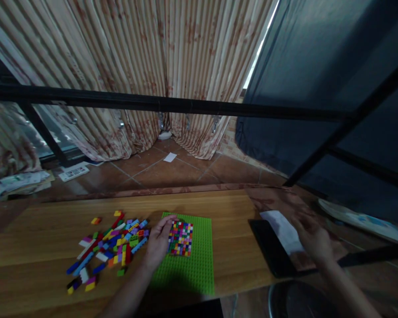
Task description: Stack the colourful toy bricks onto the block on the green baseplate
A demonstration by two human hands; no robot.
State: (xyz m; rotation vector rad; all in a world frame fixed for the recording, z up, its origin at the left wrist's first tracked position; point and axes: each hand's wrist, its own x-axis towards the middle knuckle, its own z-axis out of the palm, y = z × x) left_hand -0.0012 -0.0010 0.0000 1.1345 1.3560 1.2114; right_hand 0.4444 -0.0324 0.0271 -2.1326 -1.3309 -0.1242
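Observation:
My left hand point(159, 238) is closed at the left edge of a small square panel of many-coloured tiny bricks point(182, 238), its fingers bent round the upper left corner. The panel lies over a green studded baseplate point(199, 276); whether it is fixed to the plate I cannot tell. Off to the right, my right hand point(313, 238) hangs beside a white sheet of paper point(281, 227) and a black flat item point(268, 247) past the table's right end. Its fingers are dim and smeared, so their grip is unclear.
A spread of loose toy bricks point(114, 247) covers the left part of the wooden table point(232, 247). Black metal bars point(199, 106) run beyond it, before striped curtains point(119, 57). A round dark stool-like thing point(295, 302) stands low at the right front.

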